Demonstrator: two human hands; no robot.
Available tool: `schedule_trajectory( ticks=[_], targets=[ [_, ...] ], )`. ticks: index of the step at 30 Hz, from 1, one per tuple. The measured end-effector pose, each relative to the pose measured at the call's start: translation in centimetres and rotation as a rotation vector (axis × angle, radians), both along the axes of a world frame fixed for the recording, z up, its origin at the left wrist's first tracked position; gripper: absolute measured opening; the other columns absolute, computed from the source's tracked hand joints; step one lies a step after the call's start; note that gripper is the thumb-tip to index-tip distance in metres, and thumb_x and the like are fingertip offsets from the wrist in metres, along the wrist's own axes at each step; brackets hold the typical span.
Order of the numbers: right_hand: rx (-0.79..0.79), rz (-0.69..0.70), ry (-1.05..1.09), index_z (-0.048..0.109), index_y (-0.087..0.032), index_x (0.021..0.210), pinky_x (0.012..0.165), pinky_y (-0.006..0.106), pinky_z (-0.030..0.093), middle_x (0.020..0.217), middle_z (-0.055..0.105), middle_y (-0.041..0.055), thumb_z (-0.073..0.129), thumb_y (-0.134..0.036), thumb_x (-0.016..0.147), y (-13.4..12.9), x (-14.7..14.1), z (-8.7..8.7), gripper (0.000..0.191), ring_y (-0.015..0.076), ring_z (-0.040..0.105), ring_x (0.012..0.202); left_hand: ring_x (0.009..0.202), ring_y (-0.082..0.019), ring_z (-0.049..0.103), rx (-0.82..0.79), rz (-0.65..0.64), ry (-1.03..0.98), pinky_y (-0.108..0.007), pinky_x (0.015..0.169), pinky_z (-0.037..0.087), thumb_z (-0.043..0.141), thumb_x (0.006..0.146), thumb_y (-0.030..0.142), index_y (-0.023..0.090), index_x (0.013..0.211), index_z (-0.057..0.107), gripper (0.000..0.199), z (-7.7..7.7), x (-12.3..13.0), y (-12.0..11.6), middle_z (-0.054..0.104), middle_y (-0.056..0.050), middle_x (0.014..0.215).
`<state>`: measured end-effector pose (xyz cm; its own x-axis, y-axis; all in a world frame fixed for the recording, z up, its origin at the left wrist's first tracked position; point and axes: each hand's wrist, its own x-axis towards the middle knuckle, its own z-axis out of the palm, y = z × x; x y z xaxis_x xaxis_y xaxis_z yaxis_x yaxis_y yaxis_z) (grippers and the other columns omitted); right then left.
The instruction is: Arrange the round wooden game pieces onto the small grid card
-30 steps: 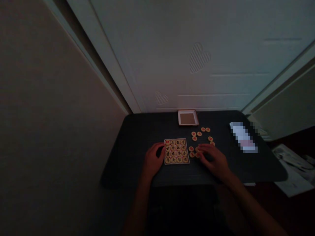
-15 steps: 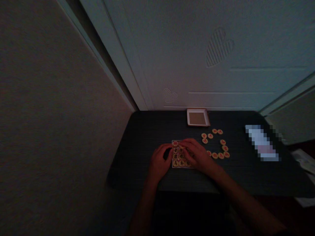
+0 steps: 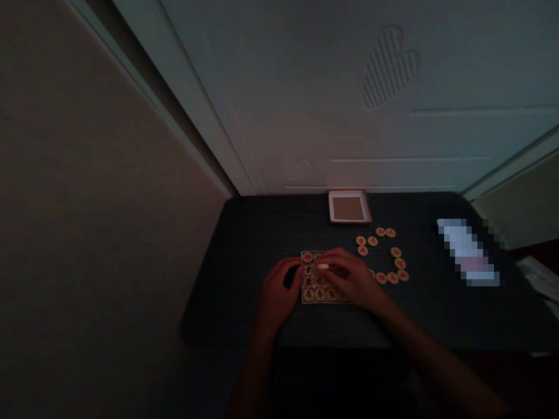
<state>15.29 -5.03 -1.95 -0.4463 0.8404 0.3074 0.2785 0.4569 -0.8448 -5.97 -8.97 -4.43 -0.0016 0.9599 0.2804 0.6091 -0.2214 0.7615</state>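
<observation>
A shallow box (image 3: 302, 298) lies on the dark table, filled with rows of round Chinese chess pieces (image 3: 308, 281) marked mostly in black, with a red one in the far left corner. My left hand (image 3: 279, 291) is at the box's left edge, its thumb and fingers curved together and gripping that side. Over the box, my right hand (image 3: 351, 279) pinches one chess piece (image 3: 322, 266) between thumb and fingers, tilted on its edge. The right hand covers part of the box and several pieces in it.
Several red-marked chess pieces (image 3: 393, 277) lie in a loose ring to the right. An open box lid (image 3: 349, 222) rests at the back, near the white door (image 3: 271, 116). A blurred-out bright device (image 3: 467, 250) lies at the table's (image 3: 244, 233) right end.
The pinched chess piece now shows on its edge between my right fingertips, which have lifted slightly off the row. My left hand stays at the box. The view has shifted a little.
</observation>
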Motion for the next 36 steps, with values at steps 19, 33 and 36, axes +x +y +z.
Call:
schedule_trajectory(
  ticks=[19, 33, 36],
  targets=[
    [-0.253, -0.095, 0.074, 0.074, -0.023, 0.102, 0.067, 0.028, 0.055, 0.077, 0.073, 0.0016, 0.053, -0.044, 0.101, -0.5, 0.8, 0.9, 0.030, 0.0164, 0.069, 0.069, 0.108, -0.021, 0.069, 0.006, 0.012, 0.033, -0.041, 0.101, 0.053, 0.059, 0.098, 0.029, 0.026, 0.109, 0.070, 0.016, 0.1, 0.0, 0.2, 0.074, -0.003, 0.115],
    [-0.342, -0.060, 0.214, 0.071, -0.024, 0.110, 0.075, 0.029, 0.060, 0.097, 0.076, 0.0033, 0.071, -0.036, 0.088, -0.9, 0.8, -0.1, 0.025, 0.0169, 0.072, 0.084, 0.107, -0.022, 0.070, 0.047, 0.010, 0.019, -0.042, 0.100, 0.054, 0.058, 0.098, 0.029, 0.024, 0.109, 0.070, 0.017, -0.1, 0.1, 0.3, 0.074, -0.005, 0.114],
    [-0.384, -0.040, 0.245, 0.070, -0.024, 0.108, 0.076, 0.029, 0.060, 0.096, 0.075, 0.0031, 0.071, -0.036, 0.088, -1.0, 0.8, -0.1, 0.024, 0.0170, 0.073, 0.084, 0.106, -0.022, 0.070, 0.049, 0.013, 0.021, -0.042, 0.099, 0.055, 0.059, 0.097, 0.028, 0.025, 0.108, 0.070, 0.016, -0.1, 0.1, 0.3, 0.075, -0.005, 0.114]
  ],
)
